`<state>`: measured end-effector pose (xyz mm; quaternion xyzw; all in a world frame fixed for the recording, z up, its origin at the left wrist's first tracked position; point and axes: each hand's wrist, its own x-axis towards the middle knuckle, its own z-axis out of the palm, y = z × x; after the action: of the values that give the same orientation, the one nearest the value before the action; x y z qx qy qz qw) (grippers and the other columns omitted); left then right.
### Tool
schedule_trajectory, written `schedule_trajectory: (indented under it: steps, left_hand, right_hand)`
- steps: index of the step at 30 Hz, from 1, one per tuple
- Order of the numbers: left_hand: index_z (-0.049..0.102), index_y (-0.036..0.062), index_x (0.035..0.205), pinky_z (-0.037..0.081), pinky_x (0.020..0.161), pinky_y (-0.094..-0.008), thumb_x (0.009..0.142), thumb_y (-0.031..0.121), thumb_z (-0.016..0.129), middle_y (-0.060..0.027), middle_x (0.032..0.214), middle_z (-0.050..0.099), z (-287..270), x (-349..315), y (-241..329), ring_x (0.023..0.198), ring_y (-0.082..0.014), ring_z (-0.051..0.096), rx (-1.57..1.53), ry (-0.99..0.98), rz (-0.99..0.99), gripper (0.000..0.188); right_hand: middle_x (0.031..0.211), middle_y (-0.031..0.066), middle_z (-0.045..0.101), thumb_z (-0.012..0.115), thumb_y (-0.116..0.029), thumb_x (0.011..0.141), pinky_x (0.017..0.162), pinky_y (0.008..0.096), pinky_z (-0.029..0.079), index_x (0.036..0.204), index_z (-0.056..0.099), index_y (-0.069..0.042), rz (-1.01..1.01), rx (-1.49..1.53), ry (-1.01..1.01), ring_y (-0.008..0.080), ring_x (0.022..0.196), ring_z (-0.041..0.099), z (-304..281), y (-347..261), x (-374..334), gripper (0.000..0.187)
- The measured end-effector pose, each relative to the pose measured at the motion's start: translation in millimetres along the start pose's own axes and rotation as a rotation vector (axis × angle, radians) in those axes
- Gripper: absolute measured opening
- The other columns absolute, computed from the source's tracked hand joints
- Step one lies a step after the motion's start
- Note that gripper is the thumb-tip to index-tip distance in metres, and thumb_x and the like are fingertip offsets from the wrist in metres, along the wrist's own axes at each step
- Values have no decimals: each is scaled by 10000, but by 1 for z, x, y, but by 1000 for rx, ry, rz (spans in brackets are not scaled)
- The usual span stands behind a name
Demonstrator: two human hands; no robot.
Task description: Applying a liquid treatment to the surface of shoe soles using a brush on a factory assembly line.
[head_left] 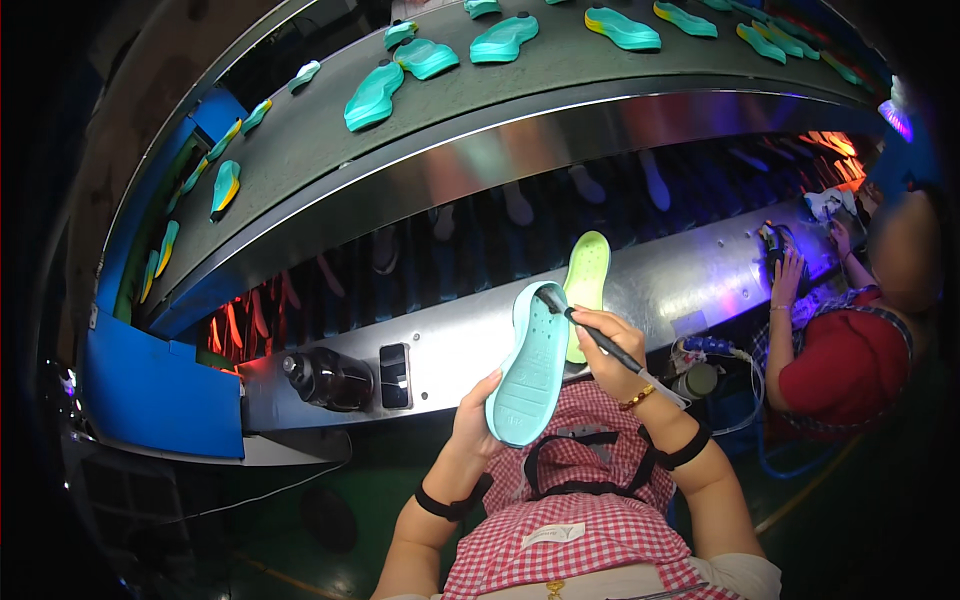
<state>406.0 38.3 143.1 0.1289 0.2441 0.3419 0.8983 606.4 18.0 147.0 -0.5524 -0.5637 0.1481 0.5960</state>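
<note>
Head view, looking down past a red-and-white checked apron [590,520]: I have a pale teal shoe sole [532,365] raised in front of my chest, with the left hand [478,415] closed around its lower heel end from the side, fingers wrapped on the edge so the flat inner face tilts up toward me. The right hand [605,345] is closed on a thin dark brush [590,330], pinched like a pen, with its tip touching the upper toe part of the sole; I judge the sole is held at that tilt so the brush can sweep its face under the violet light. A yellow-green sole [587,280] sits just behind the teal one, above the right hand, partly hidden; I cannot tell whether it rests on the metal ledge [460,345] or is held too. On that ledge, to the left, stands a dark round container [330,378] beside a black switch [394,375], within easy reach. Above, a curved grey conveyor belt [480,110] carries many teal and yellow-edged soles [503,38], spaced apart. At the right, another person in a red top [845,365] has a hand on something on the same ledge, well apart from mine.
</note>
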Motion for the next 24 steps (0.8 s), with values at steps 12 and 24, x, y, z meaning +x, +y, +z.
schedule_trajectory:
  steps: [12, 24]
  left_hand:
    - [345, -44, 1263, 463, 837, -423, 870, 361, 362, -208, 1148, 515, 54, -18, 100, 965, -344, 566, 403, -187, 445, 565]
    - [171, -15, 1349, 240, 1031, -384, 805, 372, 567, -212, 1350, 294, 91, 136, 290, 1276, -303, 259, 648, 428, 1101, 776]
  right_hand:
    - [960, 256, 597, 515, -92, 820, 455, 226, 407, 985, 553, 38, 378, 1119, -111, 121, 424, 485, -74, -17, -45, 213]
    - [937, 209, 608, 484, -70, 831, 492, 255, 423, 959, 548, 24, 679, 1259, 247, 172, 485, 510, -83, 10, -72, 172]
